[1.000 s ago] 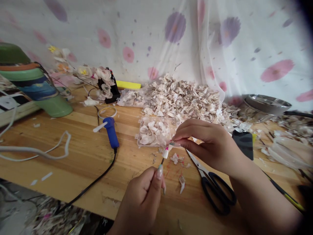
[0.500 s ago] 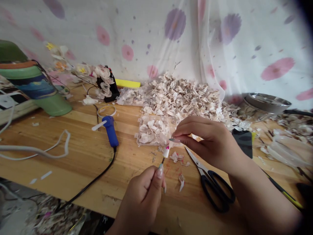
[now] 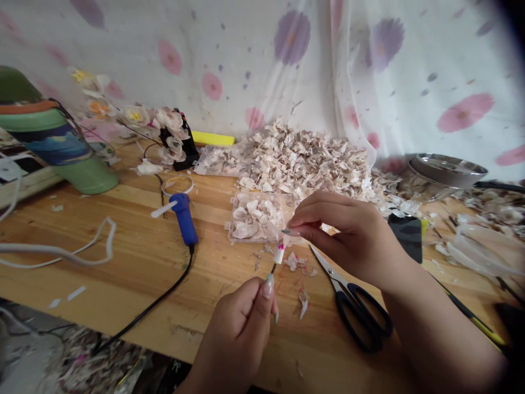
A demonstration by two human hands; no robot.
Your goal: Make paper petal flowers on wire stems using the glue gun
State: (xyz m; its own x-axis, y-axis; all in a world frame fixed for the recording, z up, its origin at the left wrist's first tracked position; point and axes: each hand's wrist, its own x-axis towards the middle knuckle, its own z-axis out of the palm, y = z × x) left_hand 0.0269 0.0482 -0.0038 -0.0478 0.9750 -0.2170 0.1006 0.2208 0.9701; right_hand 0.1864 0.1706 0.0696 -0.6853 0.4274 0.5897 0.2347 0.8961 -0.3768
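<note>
Because the left hand point(image 3: 241, 323) clamps its thumb and fingers on just 1 thin dark stem point(image 3: 273, 268), uneven pressure could twist the white-and-magenta piece point(image 3: 278, 256) atop it, near the middle of the scene. Fingertips of the right hand point(image 3: 348, 235) are together just above; whether they pinch anything, I cannot tell. Lowering that wrist could knock the scissors point(image 3: 331, 271) at near right; a far-left jolt, the petal box point(image 3: 246, 241).
</note>
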